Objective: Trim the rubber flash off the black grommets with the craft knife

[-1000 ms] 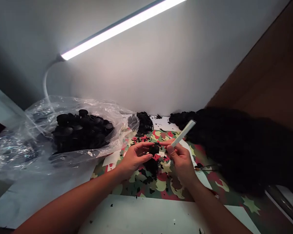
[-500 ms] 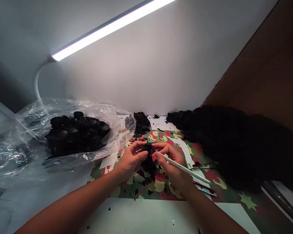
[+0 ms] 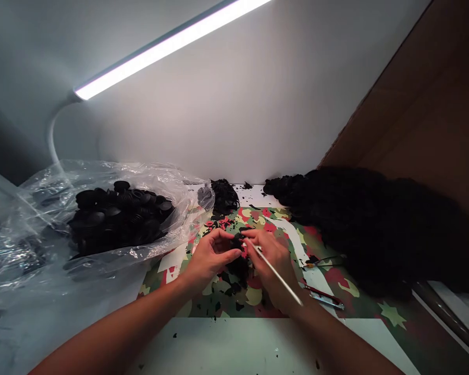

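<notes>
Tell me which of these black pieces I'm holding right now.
The black piece held in the left hand, at the tip of the white stick; the other round pieces lie heaped in the clear plastic bag on the left.

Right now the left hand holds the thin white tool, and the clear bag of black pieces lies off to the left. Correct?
One fix: the right hand holds the thin white tool, per the head view; the left hand holds a small black piece. The clear bag of black pieces does lie left.

Black piece (image 3: 237, 240) partly hidden between the hands (image 3: 206, 259), lamp (image 3: 172, 47) cut off at top.
</notes>
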A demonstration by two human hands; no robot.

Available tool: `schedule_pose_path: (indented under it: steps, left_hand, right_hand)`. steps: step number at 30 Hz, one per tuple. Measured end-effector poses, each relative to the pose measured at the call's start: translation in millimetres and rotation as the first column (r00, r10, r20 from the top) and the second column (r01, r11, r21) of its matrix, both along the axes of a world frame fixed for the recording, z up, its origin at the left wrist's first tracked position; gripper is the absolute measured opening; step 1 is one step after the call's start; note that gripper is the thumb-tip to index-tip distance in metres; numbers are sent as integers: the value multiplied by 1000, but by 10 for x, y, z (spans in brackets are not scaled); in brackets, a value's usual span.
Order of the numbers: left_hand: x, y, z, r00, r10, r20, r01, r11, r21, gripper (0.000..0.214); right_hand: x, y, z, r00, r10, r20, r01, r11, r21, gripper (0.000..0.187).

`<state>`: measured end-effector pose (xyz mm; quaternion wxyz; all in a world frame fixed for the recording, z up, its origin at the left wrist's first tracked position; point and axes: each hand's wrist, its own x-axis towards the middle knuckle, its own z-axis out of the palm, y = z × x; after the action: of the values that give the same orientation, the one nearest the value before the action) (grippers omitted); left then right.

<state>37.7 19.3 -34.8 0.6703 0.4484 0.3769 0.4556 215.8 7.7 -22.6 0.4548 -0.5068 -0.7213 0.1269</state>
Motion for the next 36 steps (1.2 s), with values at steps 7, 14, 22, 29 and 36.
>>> schedule_pose_path:
  steps: [7, 14, 22, 29, 36]
  left_hand:
    - [16, -7, -27, 960, -156, 232, 169, 985, -36, 48]
    - [-34, 12, -44, 997, -23, -71, 30, 995, 94, 40]
    - [-75, 28, -29, 931, 161, -327, -5, 904, 428, 22]
    - [-42, 10, -48, 883, 311, -350, -12, 763, 646, 22]
    - [-140, 130, -45, 986, -26, -164, 96, 897, 431, 43]
  right_hand:
    - [220, 146, 75, 994, -106, -23, 88, 917, -389, 17]
    - [190, 32, 147, 929, 27, -368, -171, 915, -365, 28]
    - [126, 8, 111, 976, 95, -197, -148, 950, -274, 12]
    - [-25, -48, 76, 969, 172, -178, -226, 906, -357, 17]
    - [88, 33, 35, 950, 258, -177, -296, 925, -238, 8]
